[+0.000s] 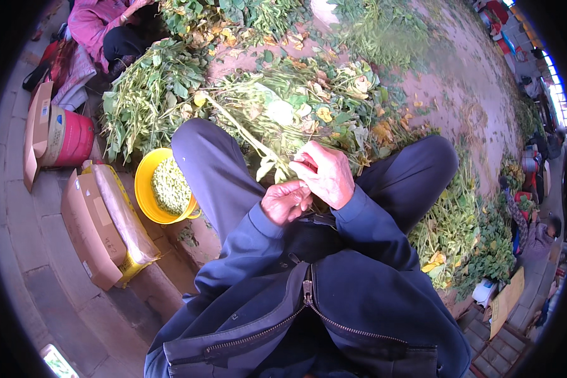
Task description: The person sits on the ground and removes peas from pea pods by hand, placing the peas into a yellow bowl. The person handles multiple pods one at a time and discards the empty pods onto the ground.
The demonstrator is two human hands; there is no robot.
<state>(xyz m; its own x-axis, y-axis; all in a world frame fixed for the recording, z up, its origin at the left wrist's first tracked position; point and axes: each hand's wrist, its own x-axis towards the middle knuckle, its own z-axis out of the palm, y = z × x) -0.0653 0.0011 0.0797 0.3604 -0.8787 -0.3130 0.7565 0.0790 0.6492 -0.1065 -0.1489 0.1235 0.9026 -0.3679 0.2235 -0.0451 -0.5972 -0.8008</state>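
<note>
A cut soybean stalk point(243, 127) with green pods point(271, 167) near its lower end slants down between my knees. My right hand point(328, 175) curls at this pod-bearing end, with fingers and thumb closed on it. Just below and touching it, my left hand point(286, 203) has its thumb and fingers pinched together; whatever is between those fingertips is hidden. Beside my left knee stands a yellow bucket point(144, 189) holding shelled green beans point(170, 186). Beyond my hands lies a heap of cut bean plants point(307, 104) with yellowing leaves.
More bean plants point(156, 85) are piled at the left and along the right point(453, 231). An open cardboard box point(92, 227) and a red-and-beige tub point(71, 137) stand on the left paving. A person in pink point(92, 26) sits far left; another person point(534, 238) sits far right.
</note>
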